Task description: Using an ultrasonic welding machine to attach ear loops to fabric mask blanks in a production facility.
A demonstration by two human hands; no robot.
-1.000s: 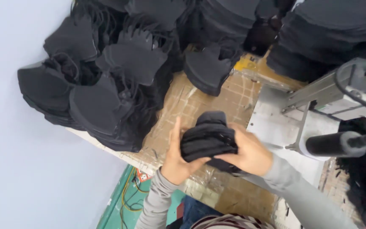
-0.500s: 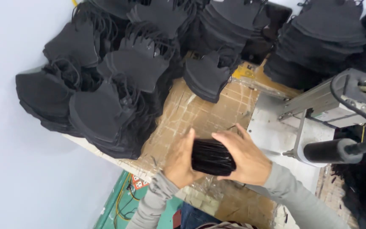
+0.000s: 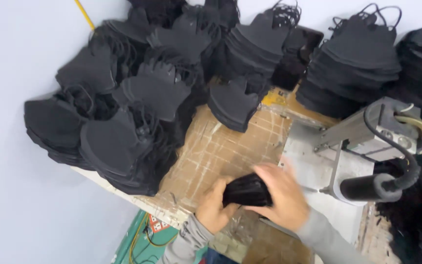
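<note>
A: What fills most of the frame?

B: The wall (image 3: 20, 205), pale and plain, down the left side and along the top. Against it lie the masks (image 3: 137, 107), black, in many stacks from the left of the frame across the top to the far right, some with ear loops sticking up.

A: And under them?

B: The surface (image 3: 221, 146), brown and scored with cuts, bare in the centre. One stack (image 3: 233, 102) sits at its upper edge, just above the middle of the frame.

A: The metal thing on the right?

B: A machine (image 3: 367, 132), grey, with a black cable (image 3: 406, 156) looping down to a dark cylinder (image 3: 367, 188). It stands on a pale plate (image 3: 313, 171) at centre right.

A: Where are the hands?

B: Low in the frame, just right of centre. Both are on one bundle (image 3: 245, 191) of black masks, held over the near edge of the surface, just left of the plate.

A: How do they hold it?

B: The left hand (image 3: 213, 210) has its grip closed on the bundle's left end from below. The right hand (image 3: 282, 198) lies over the right end, fingers curled round it, a little blurred. Grey sleeves run off the bottom edge.

A: Anything smaller?

B: A yellow rod (image 3: 85, 14) at the upper left, and yellow wires (image 3: 137, 239) on a green floor at the bottom.
</note>
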